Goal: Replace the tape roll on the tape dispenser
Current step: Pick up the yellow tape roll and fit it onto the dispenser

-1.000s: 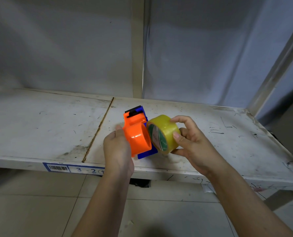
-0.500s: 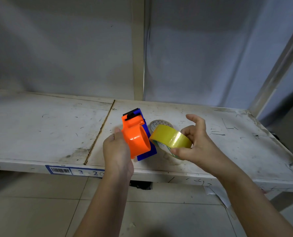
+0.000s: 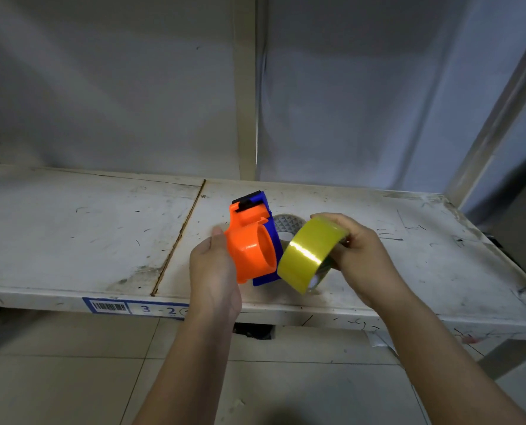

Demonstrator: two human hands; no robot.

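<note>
Fingers of the right hand (image 3: 366, 259) curl around the far edge of a yellow tape roll (image 3: 309, 254), thumb over the top rim, pinching it so the glossy outer band faces the camera and the roll tilts down toward the left. The roll is off the dispenser, held in the air just to the right of it, its lower left edge close to the blue side plate; whether the two touch cannot be told.

The left hand (image 3: 214, 271) grips the orange and blue tape dispenser (image 3: 251, 242) from its left side. The thumb tip shows pressed against the orange shell; the other fingers are hidden behind the body, so their spread cannot be told. The dispenser stands roughly upright above the shelf, its orange round hub bare and pointing toward the roll, a black cutter piece at the top.

Behind the dispenser and the roll, a second grey-white tape roll (image 3: 287, 224) with a patterned core lies flat on the white metal shelf (image 3: 71, 228). The shelf surface is scuffed and scratched, with a seam running front to back left of the hands. A blue barcode label (image 3: 134, 308) reading 3-2 sits on its front edge. Pale floor tiles (image 3: 56, 378) lie below, and grey sheeting hangs behind the shelf post.
</note>
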